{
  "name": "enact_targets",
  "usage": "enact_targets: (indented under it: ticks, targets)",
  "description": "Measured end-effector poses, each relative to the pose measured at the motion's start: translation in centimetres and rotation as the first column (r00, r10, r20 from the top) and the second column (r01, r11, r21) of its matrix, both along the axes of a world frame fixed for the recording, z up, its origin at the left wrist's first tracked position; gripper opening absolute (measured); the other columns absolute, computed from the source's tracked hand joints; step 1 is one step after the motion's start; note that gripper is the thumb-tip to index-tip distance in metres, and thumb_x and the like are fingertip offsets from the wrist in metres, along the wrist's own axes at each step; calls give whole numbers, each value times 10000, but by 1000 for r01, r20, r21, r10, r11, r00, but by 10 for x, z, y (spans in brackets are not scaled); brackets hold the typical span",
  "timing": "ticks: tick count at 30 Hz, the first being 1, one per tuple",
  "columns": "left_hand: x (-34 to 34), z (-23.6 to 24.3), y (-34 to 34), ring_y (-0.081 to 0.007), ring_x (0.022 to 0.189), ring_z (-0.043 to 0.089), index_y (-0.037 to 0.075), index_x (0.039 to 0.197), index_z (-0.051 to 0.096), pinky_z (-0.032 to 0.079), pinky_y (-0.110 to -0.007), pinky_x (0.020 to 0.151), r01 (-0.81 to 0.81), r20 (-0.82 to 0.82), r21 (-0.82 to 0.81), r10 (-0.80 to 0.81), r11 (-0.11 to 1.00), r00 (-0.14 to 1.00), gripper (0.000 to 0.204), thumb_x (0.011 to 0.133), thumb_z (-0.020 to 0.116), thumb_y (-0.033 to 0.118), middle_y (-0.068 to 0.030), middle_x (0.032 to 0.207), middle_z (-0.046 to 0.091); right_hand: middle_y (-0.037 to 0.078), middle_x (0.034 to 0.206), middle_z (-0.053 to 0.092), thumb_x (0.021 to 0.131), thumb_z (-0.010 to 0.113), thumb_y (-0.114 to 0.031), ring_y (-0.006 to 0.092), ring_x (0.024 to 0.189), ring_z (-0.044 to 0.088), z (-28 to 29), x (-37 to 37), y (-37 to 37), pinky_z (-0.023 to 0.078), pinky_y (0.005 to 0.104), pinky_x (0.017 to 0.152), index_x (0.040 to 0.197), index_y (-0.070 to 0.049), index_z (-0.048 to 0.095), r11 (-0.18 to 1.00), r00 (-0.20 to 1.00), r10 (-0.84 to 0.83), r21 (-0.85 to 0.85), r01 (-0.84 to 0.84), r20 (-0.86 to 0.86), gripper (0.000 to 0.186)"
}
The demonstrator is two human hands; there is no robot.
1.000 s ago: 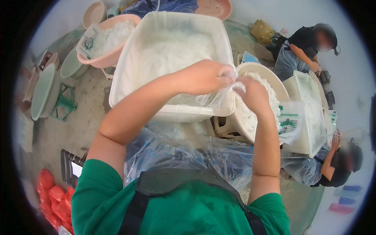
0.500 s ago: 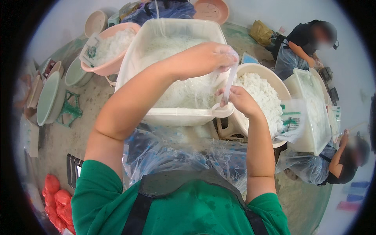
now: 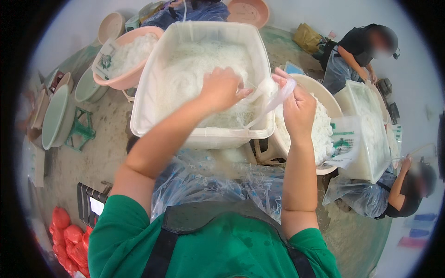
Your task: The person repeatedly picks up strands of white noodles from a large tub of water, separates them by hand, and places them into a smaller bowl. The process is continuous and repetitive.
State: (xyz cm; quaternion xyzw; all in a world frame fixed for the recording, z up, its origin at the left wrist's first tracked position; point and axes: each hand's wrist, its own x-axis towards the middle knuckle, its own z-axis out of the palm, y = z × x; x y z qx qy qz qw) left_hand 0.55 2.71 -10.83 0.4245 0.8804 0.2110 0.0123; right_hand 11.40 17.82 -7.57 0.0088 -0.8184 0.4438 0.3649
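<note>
Concrete floor (image 3: 111,111) spreads below us, with pale walls bending around the far edge. At our centre is a wet-looking, translucent strip (image 3: 272,104), strung between our right hand (image 3: 299,104) and the near right corner of a large white tub (image 3: 199,137). Our right fingers seem to pinch its upper part; our left hand (image 3: 222,90), blurred over the tub, has its fingers loosely curled, and we cannot tell whether it grips anything.

We judge that the strip could slip from our right fingers, since it looks slick and only a narrow pinch seems to hold it. It could also snag or tear where it meets the rim, if pulled sideways, or tangle with the whitish mass (image 3: 178,76) inside. Just right of the tub, a cream basin (image 3: 331,95) heaped with white material (image 3: 320,134) could catch it if it drops. Farther right, a co-worker (image 3: 357,53) sits well apart.
</note>
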Motion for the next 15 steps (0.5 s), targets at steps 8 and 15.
enact_targets:
  ticks: [8,15]
  targets:
    - [48,-19,28,-295,863,582,18,1152,510,443,-360,803,58,31,692,-110,719,993,396,898,516,322,-119,903,630,113,922,665,855,523,-132,266,988,582,-2,-1,-11,393,378,949,901,-32,685,996,996,79,55,-77,-42,196]
    - [58,1,14,-53,503,176,108,764,438,161,-211,457,-291,790,583,-613,758,-14,331,949,405,380,74,597,219,121,1216,536,911,488,-191,253,1091,539,-17,0,6,396,377,964,1032,75,606,430,906,363,-823,-371,-218,315]
